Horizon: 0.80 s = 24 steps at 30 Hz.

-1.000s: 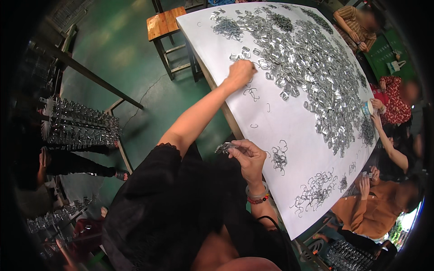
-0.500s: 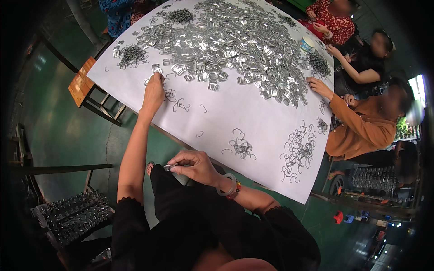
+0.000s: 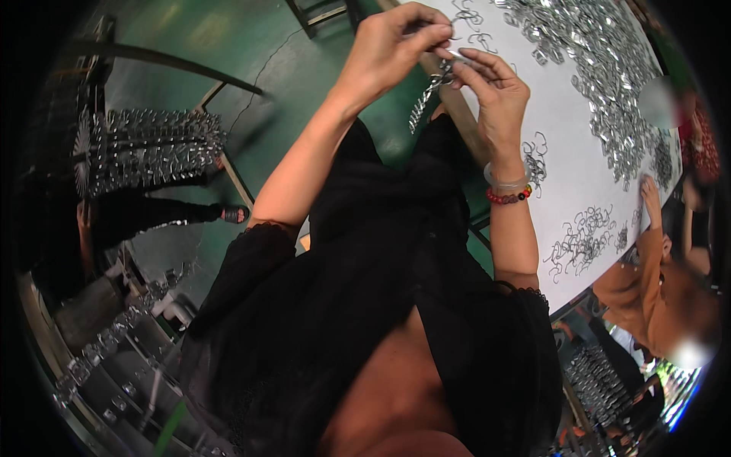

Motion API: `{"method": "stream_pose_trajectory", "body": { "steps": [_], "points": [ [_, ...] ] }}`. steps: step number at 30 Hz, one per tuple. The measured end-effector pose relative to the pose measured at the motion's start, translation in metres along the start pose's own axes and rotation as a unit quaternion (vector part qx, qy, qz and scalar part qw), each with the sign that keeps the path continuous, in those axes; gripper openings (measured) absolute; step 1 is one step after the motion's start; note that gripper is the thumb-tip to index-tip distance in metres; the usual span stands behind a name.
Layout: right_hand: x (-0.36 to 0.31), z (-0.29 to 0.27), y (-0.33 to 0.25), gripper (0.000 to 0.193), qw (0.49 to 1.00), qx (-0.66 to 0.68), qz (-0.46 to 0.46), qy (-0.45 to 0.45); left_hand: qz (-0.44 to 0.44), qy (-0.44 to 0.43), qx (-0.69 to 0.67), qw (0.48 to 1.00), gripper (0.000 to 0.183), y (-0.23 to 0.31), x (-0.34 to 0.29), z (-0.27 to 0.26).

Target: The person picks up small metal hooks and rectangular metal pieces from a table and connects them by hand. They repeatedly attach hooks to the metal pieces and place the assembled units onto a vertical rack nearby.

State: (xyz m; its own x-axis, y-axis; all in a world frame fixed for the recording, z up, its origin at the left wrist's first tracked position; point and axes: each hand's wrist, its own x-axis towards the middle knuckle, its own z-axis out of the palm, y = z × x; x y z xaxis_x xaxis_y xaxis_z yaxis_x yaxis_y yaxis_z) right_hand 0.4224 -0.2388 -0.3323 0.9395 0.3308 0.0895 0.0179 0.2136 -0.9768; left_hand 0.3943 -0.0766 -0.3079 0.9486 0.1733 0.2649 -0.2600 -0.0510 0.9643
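My left hand (image 3: 396,49) is closed, its fingertips pinched at the table edge; what they hold is too small to make out. Facing it, my right hand (image 3: 495,91), with a clear bangle and a beaded bracelet at the wrist, pinches the top of a strand of shiny metal pieces (image 3: 422,103). The strand hangs slanting below the fingers, over my lap. Both sets of fingertips almost meet. Just beyond them, dark bent wire hooks (image 3: 480,38) lie on the white tabletop (image 3: 548,114).
A large heap of flat silvery metal pieces (image 3: 601,76) covers the table's far part. More hooks (image 3: 582,240) lie to the right, near a person in an orange-brown top (image 3: 636,282). Racks of metal parts (image 3: 152,152) stand on the left, beside another person's sandalled foot (image 3: 234,214).
My left hand has come back from the heap's near edge to meet my right hand. The view has turned and dropped toward my lap. The hanging strand now shows.
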Motion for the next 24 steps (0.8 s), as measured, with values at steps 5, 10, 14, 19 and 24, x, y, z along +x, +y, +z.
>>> {"method": "stream_pose_trajectory", "body": {
  "steps": [5, 10, 14, 19, 24],
  "points": [
    [0.007, 0.011, -0.003, 0.022, 0.999, 0.048, -0.016, 0.0, 0.159, 0.017, 0.249, 0.955, 0.018, -0.005, -0.019, 0.003],
    [0.009, 0.013, -0.017, 0.02, 0.999, 0.001, -0.047, 0.018, 0.223, 0.062, 0.342, 0.911, 0.014, -0.01, -0.013, 0.012],
    [0.014, 0.011, -0.015, 0.017, 0.994, -0.025, -0.107, -0.028, 0.054, 0.041, 0.151, 0.986, 0.009, -0.001, -0.011, 0.017],
    [0.04, -0.029, -0.039, 0.023, 0.979, -0.098, -0.119, -0.131, 0.042, 0.096, 0.017, 0.994, 0.007, 0.008, -0.019, 0.004],
    [0.111, -0.162, -0.005, 0.032, 0.936, -0.35, 0.031, 0.018, 0.166, 0.125, 0.109, 0.972, 0.009, 0.066, 0.0, -0.025]
  ]
}}
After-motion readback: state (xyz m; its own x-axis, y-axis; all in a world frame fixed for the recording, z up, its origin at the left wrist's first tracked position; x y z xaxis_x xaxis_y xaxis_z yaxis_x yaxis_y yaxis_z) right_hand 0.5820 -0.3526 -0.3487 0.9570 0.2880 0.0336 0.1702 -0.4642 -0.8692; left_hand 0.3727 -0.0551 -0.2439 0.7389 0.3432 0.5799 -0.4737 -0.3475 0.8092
